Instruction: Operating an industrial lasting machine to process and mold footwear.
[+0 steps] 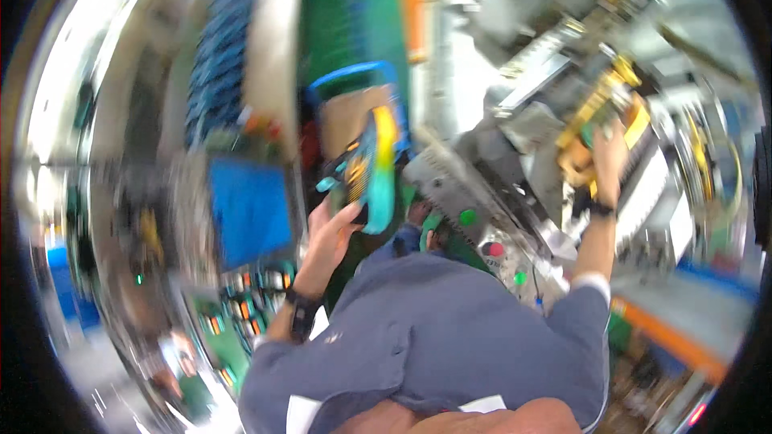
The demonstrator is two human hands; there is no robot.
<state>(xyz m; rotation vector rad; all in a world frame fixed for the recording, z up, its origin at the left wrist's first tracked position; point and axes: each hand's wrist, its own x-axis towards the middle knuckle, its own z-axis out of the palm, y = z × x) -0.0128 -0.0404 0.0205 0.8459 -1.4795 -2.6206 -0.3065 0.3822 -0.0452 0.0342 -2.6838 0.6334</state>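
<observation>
Grey-blue work shirt (474, 313), nearest the camera, spread below and between the two hands. Left hand (326, 237), with a black band (304, 317) at its wrist: the fingers gripped the lower end of a teal, yellow and black casing (381, 169), which tilted upward just beyond them. Right hand (609, 149): it reached onto a yellow fixture (576, 159); blur hid the fingertips, so whether they gripped it could not be told. Between the hands ran a metal machine panel bearing green discs (468, 217) and a red button (492, 249). To the left hand's left stood a blue panel (249, 213); below that lay rows of teal-and-orange pieces (249, 305). Beyond the casing sat a blue-rimmed bin (352, 71); farther off, an orange post (410, 8) rose beside a green surface (346, 20).
</observation>
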